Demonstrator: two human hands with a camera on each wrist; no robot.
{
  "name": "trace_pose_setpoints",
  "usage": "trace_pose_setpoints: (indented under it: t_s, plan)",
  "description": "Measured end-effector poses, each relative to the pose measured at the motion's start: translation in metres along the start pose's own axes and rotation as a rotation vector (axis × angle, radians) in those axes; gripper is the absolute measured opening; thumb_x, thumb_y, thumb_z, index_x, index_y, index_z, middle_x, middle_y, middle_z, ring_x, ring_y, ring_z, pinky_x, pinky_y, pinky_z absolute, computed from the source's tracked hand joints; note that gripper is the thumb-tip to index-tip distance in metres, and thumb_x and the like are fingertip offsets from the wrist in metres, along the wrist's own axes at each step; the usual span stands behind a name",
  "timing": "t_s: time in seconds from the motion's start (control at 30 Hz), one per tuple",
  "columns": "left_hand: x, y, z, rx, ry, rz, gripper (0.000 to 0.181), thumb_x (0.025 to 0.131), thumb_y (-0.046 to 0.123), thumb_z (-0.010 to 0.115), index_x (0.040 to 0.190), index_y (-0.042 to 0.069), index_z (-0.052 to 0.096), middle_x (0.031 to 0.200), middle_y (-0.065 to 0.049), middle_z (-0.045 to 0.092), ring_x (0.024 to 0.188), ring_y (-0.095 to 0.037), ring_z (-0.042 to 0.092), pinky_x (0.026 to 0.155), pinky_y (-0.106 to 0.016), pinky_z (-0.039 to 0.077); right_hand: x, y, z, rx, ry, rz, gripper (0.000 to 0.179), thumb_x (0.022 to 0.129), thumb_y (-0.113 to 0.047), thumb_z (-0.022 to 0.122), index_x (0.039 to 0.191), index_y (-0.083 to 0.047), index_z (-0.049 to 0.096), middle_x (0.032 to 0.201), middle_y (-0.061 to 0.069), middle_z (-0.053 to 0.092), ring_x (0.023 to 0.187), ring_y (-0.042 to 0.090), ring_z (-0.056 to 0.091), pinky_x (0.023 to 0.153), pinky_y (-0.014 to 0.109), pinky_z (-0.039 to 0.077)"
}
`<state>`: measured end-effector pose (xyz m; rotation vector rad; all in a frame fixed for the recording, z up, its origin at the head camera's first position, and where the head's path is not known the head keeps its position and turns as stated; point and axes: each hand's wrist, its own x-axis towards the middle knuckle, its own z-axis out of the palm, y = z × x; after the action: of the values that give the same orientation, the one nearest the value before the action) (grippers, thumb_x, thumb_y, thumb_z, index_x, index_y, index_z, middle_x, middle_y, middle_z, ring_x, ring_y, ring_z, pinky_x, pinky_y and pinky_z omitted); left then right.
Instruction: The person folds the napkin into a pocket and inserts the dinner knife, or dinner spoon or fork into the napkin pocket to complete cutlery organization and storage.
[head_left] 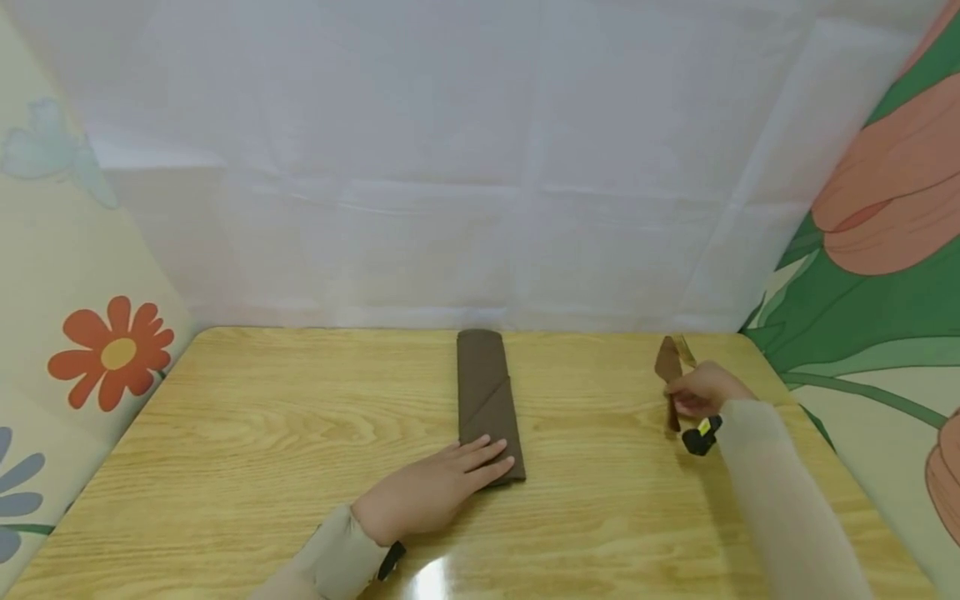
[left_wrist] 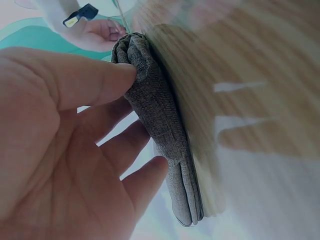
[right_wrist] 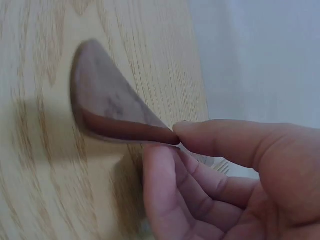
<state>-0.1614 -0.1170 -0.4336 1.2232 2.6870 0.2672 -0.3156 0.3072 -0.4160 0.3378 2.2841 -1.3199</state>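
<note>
A dark brown folded cloth, long and narrow with a slanting fold across its top, lies at the middle of the table. My left hand rests over its near end, fingers extended; in the left wrist view the thumb touches the layered end. At the right, my right hand pinches a thin brown leather-like piece between thumb and fingers. That piece has a broad rounded end and narrows at the fingertips. A gold fork shows beside it, mostly hidden; whether the hand holds it too I cannot tell.
The wood-grain table ends at a white cloth backdrop. Walls painted with flowers flank it on the left and right. A black wrist device sits at the right cuff.
</note>
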Motion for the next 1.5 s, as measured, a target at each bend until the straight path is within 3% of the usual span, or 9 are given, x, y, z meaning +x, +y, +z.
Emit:
trace_pose_setpoints:
  t_s: [0.2, 0.33, 0.5, 0.77, 1.2, 1.37, 1.5]
  plan:
    - [0.0, -0.001, -0.001, -0.027, -0.011, -0.004, 0.066, 0.1, -0.015, 0.045, 0.159, 0.014, 0.035, 0.165, -0.009, 0.028, 0.151, -0.03, 0.026, 0.117, -0.049, 0.032, 0.004, 0.003, 0.001, 0.116, -0.021, 0.015, 0.019, 0.098, -0.004, 0.062, 0.109, 0.01, 0.057, 0.079, 0.005, 0.063, 0.066, 0.01, 0.063, 0.064, 0.022, 0.057]
    - [-0.001, -0.003, 0.0, -0.036, -0.004, -0.003, 0.066, 0.1, -0.014, 0.045, 0.159, 0.014, 0.036, 0.165, -0.009, 0.029, 0.151, -0.03, 0.027, 0.117, -0.049, 0.033, 0.005, 0.004, 0.001, 0.261, -0.101, 0.006, 0.012, 0.101, -0.003, 0.058, 0.099, 0.004, 0.067, 0.079, 0.003, 0.069, 0.065, 0.008, 0.064, 0.061, 0.018, 0.054]
    - [-0.001, -0.004, 0.0, -0.033, 0.002, 0.001, 0.063, 0.102, -0.012, 0.045, 0.158, 0.014, 0.036, 0.165, -0.009, 0.03, 0.151, -0.03, 0.028, 0.116, -0.048, 0.035, 0.003, 0.003, 0.004, 0.375, -0.167, -0.015, 0.031, 0.104, -0.004, 0.054, 0.081, -0.008, 0.076, 0.078, 0.002, 0.073, 0.065, 0.004, 0.064, 0.058, 0.014, 0.05]
    - [-0.001, -0.002, -0.002, -0.028, 0.0, 0.003, 0.063, 0.102, -0.012, 0.045, 0.158, 0.014, 0.038, 0.164, -0.009, 0.03, 0.15, -0.029, 0.029, 0.115, -0.048, 0.036, -0.003, -0.006, 0.015, 0.545, -0.196, -0.014, 0.034, 0.104, -0.004, 0.054, 0.08, -0.009, 0.076, 0.078, 0.001, 0.072, 0.064, 0.004, 0.064, 0.061, 0.013, 0.052]
    - [-0.001, -0.004, 0.001, -0.014, 0.029, 0.022, 0.06, 0.102, -0.01, 0.045, 0.157, 0.013, 0.04, 0.163, -0.01, 0.033, 0.149, -0.03, 0.032, 0.114, -0.047, 0.039, -0.007, -0.028, 0.063, 0.434, -0.301, -0.216, 0.026, 0.103, -0.003, 0.056, 0.092, -0.013, 0.077, 0.09, -0.001, 0.074, 0.079, 0.006, 0.067, 0.069, 0.018, 0.054]
    - [-0.001, -0.005, 0.001, -0.025, 0.023, 0.014, 0.06, 0.103, -0.01, 0.045, 0.157, 0.014, 0.039, 0.163, -0.009, 0.032, 0.149, -0.029, 0.031, 0.113, -0.047, 0.039, -0.006, -0.039, 0.086, 0.448, -0.376, -0.315, 0.023, 0.104, -0.001, 0.052, 0.095, -0.013, 0.07, 0.092, 0.0, 0.07, 0.085, 0.009, 0.066, 0.076, 0.022, 0.055]
    - [-0.001, -0.004, 0.0, -0.03, 0.013, 0.005, 0.061, 0.103, -0.01, 0.045, 0.158, 0.015, 0.038, 0.164, -0.008, 0.031, 0.15, -0.029, 0.031, 0.114, -0.048, 0.038, -0.005, -0.048, 0.101, 0.474, -0.363, -0.359, 0.023, 0.104, -0.001, 0.05, 0.093, -0.016, 0.065, 0.091, -0.001, 0.068, 0.084, 0.009, 0.065, 0.078, 0.024, 0.055]
